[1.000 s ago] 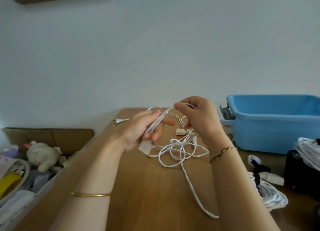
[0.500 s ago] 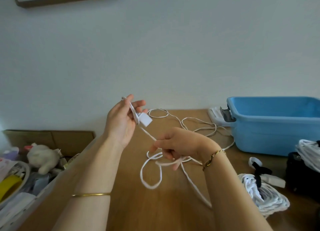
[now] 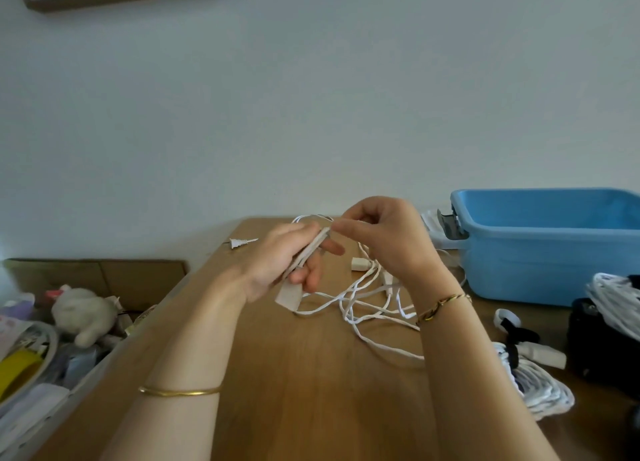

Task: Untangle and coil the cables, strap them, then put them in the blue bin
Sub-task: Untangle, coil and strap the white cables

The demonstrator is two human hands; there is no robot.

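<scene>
L hand (image 3: pixel 287 259): fingers curled round a few folded lengths of the white cable (image 3: pixel 363 301). Its flat block end (image 3: pixel 288 298) hangs below the palm. R hand (image 3: pixel 388 242): thumb + forefinger pinch the same cable at the top of the fold, just beside the L fingertips. Both hands are held above the surface (image 3: pixel 311 408), toward the far edge.

Rest of cable: loose tangle on the surface below and between the wrists, w/ several crossings. One strand trails toward the near edge under the R forearm. Two-pin plug (image 3: pixel 239 242) lies at the far-left corner, apart from the tangle; can't tell if it's the same cable.

Blue bin (image 3: pixel 540 266) sits at the far-right corner, open top, inside mostly hidden. Strapped coil (image 3: pixel 540 391) w/ black strap (image 3: pixel 512 353) lies by the right edge, outside the bin.

Handling (my read): the cable looks thin, flat, light and v. limp. It prob. won't keep a loop by itself, so clamp the folds in the L palm and feed w/ R. The smooth jacket may slip, and crossings will likely snag if yanked. Best anchor is near the block end, not mid-tangle. The rigid ends will swing.

Writing: none legible on cable, plug or bin.
</scene>
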